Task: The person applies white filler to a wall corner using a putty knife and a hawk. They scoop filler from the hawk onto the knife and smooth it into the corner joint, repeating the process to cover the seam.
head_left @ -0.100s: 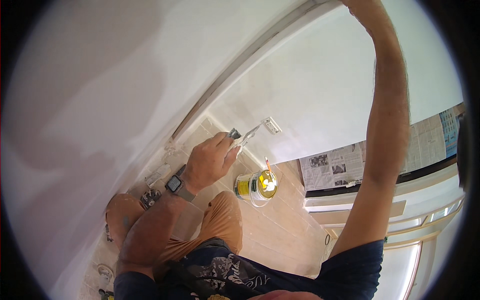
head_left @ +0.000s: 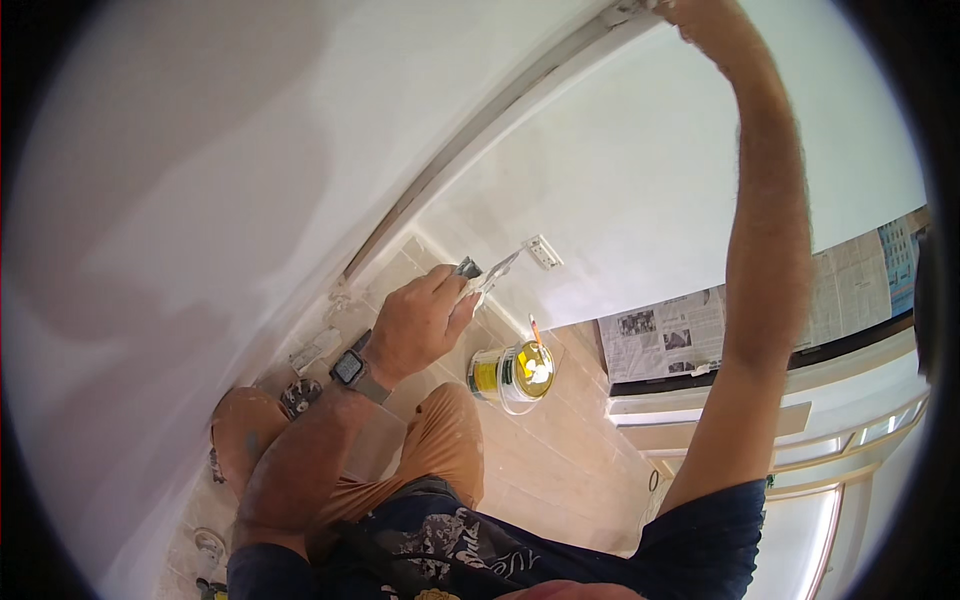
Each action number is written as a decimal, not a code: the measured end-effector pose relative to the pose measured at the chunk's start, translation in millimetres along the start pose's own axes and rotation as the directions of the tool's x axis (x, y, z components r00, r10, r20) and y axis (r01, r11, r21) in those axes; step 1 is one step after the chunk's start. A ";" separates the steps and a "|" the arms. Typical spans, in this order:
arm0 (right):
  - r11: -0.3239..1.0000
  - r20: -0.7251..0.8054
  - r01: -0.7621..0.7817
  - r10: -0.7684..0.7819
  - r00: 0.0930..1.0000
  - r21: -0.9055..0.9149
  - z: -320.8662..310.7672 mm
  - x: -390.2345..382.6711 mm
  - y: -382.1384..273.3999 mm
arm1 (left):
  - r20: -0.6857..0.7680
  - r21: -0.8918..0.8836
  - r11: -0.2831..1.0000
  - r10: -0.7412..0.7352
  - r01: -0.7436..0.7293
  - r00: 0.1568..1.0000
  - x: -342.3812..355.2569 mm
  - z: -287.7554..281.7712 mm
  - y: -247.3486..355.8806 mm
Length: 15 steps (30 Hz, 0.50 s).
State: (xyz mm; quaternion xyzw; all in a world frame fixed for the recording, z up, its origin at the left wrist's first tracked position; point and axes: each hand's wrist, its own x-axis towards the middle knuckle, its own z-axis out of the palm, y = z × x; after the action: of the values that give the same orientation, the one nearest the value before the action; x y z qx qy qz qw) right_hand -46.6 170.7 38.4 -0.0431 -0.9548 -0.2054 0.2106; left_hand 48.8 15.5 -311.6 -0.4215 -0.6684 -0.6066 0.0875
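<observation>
My left hand [head_left: 422, 318], with a watch on its wrist, is closed round a putty knife [head_left: 503, 266] whose thin blade carries white paste. It hangs over the floor, in front of a white wall socket [head_left: 543, 252]. High at the top edge of the picture, my right hand [head_left: 700, 25] is partly cut off. Its bent fingers meet the upper end of a long pale trim strip [head_left: 500, 98] with grey, smeared patches. What those fingers hold is too small and too cropped to make out.
A bucket [head_left: 492, 374] with a yellow label stands on the tiled floor [head_left: 560, 450], an orange-handled tool [head_left: 536, 328] sticking up by its rim. Newspaper [head_left: 660, 335] covers a ledge at the right. White walls [head_left: 620, 190] flank the strip. My bent knees are close below.
My right hand has slid left and slightly down along the trim strip, and its forearm has shifted left. The left hand and its putty knife stay where they were.
</observation>
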 end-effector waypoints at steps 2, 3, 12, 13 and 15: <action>0.988 0.000 0.023 -0.024 1.000 -0.151 12.3 -3.1 -9.7 | 0.005 -0.004 1.000 -0.002 0.002 1.000 0.5 0.6 1.3; 0.974 0.001 0.035 -0.035 0.999 -0.225 16.4 -4.6 -14.0 | 0.007 -0.006 1.000 -0.001 0.001 1.000 0.6 1.0 2.0; 0.983 -0.116 -0.184 0.180 0.977 -0.025 -22.7 -10.5 -22.8 | 0.017 -0.011 1.000 0.010 -0.010 1.000 -1.4 4.0 2.8; 0.963 -0.163 -0.267 0.260 0.952 -0.022 -26.2 -6.1 -17.6 | 0.014 -0.020 1.000 0.019 -0.018 1.000 -1.4 6.2 4.0; 0.979 -0.198 -0.199 0.186 0.962 -0.047 -39.4 -2.7 -2.3 | 0.018 -0.033 0.999 0.023 -0.023 1.000 -2.2 13.8 3.6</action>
State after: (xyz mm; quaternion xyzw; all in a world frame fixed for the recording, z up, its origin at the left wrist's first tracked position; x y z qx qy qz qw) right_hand -29.4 152.4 69.0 -0.1228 -0.9137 -0.2189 0.3195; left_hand 58.0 26.5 -313.9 -0.4360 -0.6542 -0.6127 0.0813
